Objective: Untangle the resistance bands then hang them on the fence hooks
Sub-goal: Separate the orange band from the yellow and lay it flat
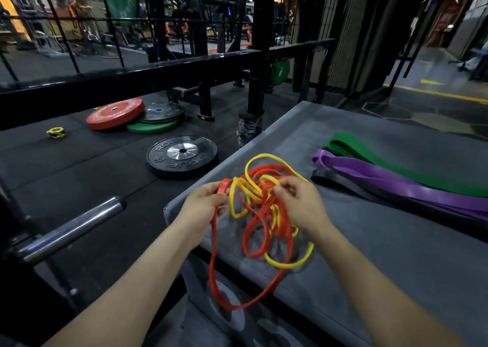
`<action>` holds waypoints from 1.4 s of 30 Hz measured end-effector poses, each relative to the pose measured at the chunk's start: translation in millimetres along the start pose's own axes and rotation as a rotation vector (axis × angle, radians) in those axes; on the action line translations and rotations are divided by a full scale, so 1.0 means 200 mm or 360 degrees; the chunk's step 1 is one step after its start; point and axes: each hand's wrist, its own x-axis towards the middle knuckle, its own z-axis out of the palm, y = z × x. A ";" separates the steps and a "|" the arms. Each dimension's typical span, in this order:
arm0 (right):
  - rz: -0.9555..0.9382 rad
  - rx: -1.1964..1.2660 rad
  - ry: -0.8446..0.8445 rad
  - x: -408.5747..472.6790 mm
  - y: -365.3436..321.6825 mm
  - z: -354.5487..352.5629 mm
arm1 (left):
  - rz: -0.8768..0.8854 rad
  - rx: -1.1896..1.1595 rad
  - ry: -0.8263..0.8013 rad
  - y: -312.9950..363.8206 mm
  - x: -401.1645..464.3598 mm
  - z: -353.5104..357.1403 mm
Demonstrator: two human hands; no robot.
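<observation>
A black weight plate (182,156) lies flat on the dark rubber floor (79,167) at ten o'clock of the grey padded worktop (396,254). Farther toward ten o'clock, a red plate (115,113), a grey plate (161,112) and a green plate (151,128) overlap, with a yellow collar (55,132) near them. A steel barbell sleeve (71,229) juts in at nine o'clock.

A red band (264,212) and a yellow band (290,263) tangle over the grey pad (383,254). Green (396,159), purple (390,180) and black (351,185) bands lie at its far edge. Red (115,113), green (151,128) and black (182,153) plates dot the dark floor (79,167).
</observation>
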 end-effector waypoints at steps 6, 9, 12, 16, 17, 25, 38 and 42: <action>0.0353 0.1028 0.0285 0.00 0.00 -0.16 | 0.0062 0.0306 0.0436 -0.05 0.07 0.00; 0.0445 0.1165 0.0390 -0.01 0.02 -0.22 | 0.0116 0.1232 0.0755 -0.04 0.05 0.03; 0.0521 0.1185 0.0394 -0.04 0.03 -0.24 | 0.0733 0.1495 0.0660 -0.03 -0.02 0.10; 0.0551 0.1297 0.0403 -0.05 0.02 -0.26 | 0.0582 0.2171 -0.0255 -0.12 -0.07 0.22; 0.0572 0.1398 0.0421 -0.05 0.01 -0.27 | 0.0600 0.2419 -0.0316 -0.14 -0.07 0.23; 0.0413 0.0382 0.0714 -0.03 0.16 -0.33 | 0.0702 0.0864 0.0363 -0.02 0.04 0.10; -0.0131 -0.0226 -0.0040 -0.05 -0.13 -0.19 | 0.0219 -0.0679 0.0069 0.24 -0.02 0.14; -0.0192 0.0071 -0.0330 -0.01 -0.25 -0.12 | 0.0316 -0.0727 -0.0229 0.50 -0.01 0.30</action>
